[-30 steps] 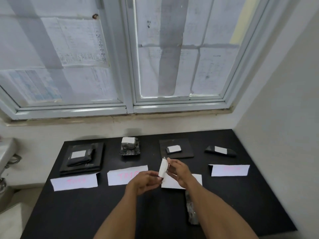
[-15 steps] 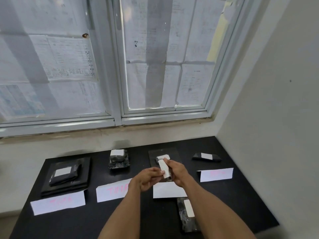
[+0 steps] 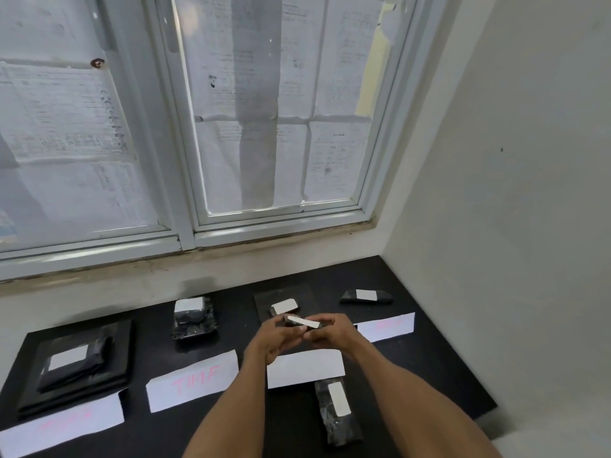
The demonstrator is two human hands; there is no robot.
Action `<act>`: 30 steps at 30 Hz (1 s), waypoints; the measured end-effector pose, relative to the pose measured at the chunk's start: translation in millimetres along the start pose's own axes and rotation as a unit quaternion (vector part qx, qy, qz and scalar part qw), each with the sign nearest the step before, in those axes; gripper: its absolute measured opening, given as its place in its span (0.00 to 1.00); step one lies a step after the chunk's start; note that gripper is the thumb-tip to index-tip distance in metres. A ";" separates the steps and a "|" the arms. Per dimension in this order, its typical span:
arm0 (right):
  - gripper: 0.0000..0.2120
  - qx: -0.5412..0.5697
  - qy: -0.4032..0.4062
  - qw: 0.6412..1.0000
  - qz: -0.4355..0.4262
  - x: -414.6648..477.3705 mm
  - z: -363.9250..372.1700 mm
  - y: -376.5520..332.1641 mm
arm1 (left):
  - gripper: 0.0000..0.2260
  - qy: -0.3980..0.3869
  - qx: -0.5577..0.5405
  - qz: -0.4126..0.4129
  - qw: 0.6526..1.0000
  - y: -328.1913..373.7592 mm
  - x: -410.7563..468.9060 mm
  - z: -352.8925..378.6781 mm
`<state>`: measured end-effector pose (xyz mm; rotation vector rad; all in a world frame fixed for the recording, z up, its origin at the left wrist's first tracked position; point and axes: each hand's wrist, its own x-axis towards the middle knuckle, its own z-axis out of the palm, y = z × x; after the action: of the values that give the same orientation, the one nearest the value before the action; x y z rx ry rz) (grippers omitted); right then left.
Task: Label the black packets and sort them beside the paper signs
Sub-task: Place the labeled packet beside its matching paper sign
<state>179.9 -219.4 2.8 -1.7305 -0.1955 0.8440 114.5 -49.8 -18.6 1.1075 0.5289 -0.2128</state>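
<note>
Both hands hold one small black packet with a white label [image 3: 302, 322] above the table's middle. My left hand [image 3: 276, 338] grips its left end and my right hand [image 3: 330, 332] its right end. Just beyond them a labelled packet [image 3: 284, 307] lies on a flat black pack. A long labelled packet [image 3: 339, 406] lies near the front edge, below the third paper sign [image 3: 305, 368]. Other signs: far left [image 3: 62, 424], pink-lettered [image 3: 193, 381], right [image 3: 386, 325]. More labelled packets sit at left [image 3: 71, 361], back middle [image 3: 193, 317] and back right [image 3: 366, 296].
The black table [image 3: 429, 368] stands in a corner, with a white wall on the right and a paper-covered window [image 3: 264, 127] behind. The table's right and front edges drop off close to the long packet.
The white-labelled packet has turned from upright to lying flat between my hands, which moved slightly away from me. The camera has tilted so the long front packet shows fully.
</note>
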 end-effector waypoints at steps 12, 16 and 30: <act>0.10 -0.249 -0.029 0.968 0.004 55.1 -112.7 2.6 | 0.12 0.031 0.159 0.005 0.987 7.8 61.7 72.2; 0.11 -0.332 -0.039 0.942 -0.027 81.3 -154.8 2.6 | 0.13 0.052 0.361 0.015 0.931 14.9 104.7 102.5; 0.15 -0.483 -0.033 0.865 -0.134 154.3 -240.9 38.9 | 0.12 0.093 0.457 0.075 0.881 2.1 206.8 170.4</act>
<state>431.4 -337.8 -75.3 -2.5076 -1.0242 0.6196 343.7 -181.2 -63.7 2.1053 0.5149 -0.2260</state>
